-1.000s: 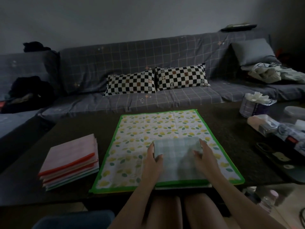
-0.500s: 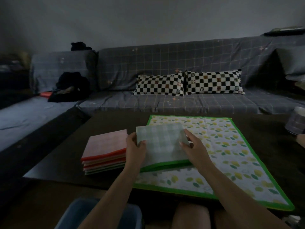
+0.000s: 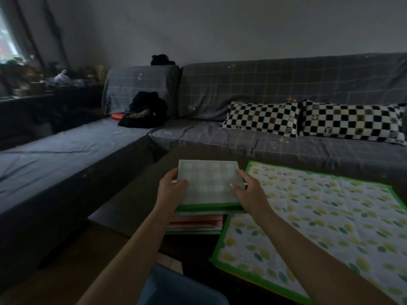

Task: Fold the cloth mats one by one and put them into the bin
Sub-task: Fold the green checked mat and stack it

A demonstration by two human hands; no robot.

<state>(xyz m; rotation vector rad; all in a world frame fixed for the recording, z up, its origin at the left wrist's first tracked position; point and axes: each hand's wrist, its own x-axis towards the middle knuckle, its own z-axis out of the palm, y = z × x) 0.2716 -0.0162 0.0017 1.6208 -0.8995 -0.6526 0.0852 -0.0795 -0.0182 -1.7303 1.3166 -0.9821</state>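
A folded green-checked mat with a green border lies flat on top of the stack of folded mats, which shows red and pale edges. My left hand grips its left edge and my right hand grips its right edge. To the right, an unfolded mat with yellow and green leaf print and a green border lies spread on the dark table. A blue bin shows at the bottom, below the table's near edge, partly hidden by my left forearm.
A grey grid-patterned sofa wraps behind and to the left of the table. Two black-and-white checked pillows lie on it, and dark clothing sits in the corner. Wooden floor lies at the lower left.
Both hands carried the folded green-checked mat leftward off the spread leaf-print mat and over onto the stack of folded mats. My view turned left with it.
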